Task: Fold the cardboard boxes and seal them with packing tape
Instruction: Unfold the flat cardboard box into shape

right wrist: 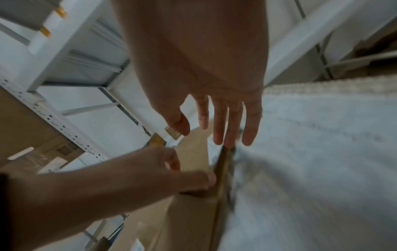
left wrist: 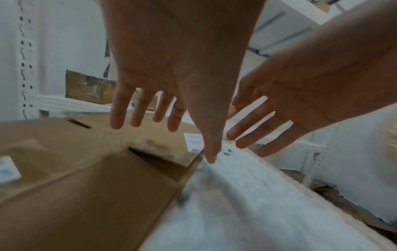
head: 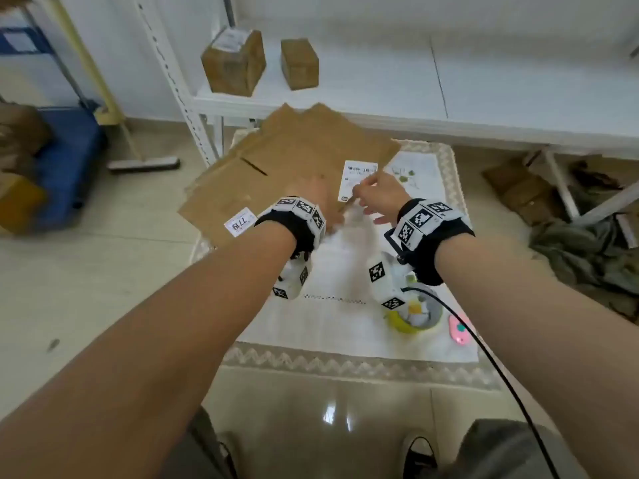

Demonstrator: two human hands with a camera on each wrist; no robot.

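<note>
A stack of flattened brown cardboard boxes [head: 294,157] lies across the far left part of a small table with a white cloth [head: 345,333]; it overhangs the table on the left. A white shipping label [head: 359,179] sits on the top sheet. My left hand [head: 318,198] hovers over the near right corner of the cardboard [left wrist: 86,178], fingers [left wrist: 137,115] straight and spread. My right hand [head: 375,193] reaches in beside it at the label's edge, its fingers [right wrist: 219,132] straight over the cardboard edge [right wrist: 223,169]. Neither hand grips anything. The image is motion-blurred.
A tape roll [head: 418,318] and a pink cutter [head: 459,329] lie on the near right of the cloth. Two folded boxes [head: 233,62] [head: 299,63] stand on the white shelf [head: 345,108] behind. A broom [head: 143,164] and a blue crate [head: 65,167] are to the left, with cardboard scraps and cloth [head: 587,243] on the floor at right.
</note>
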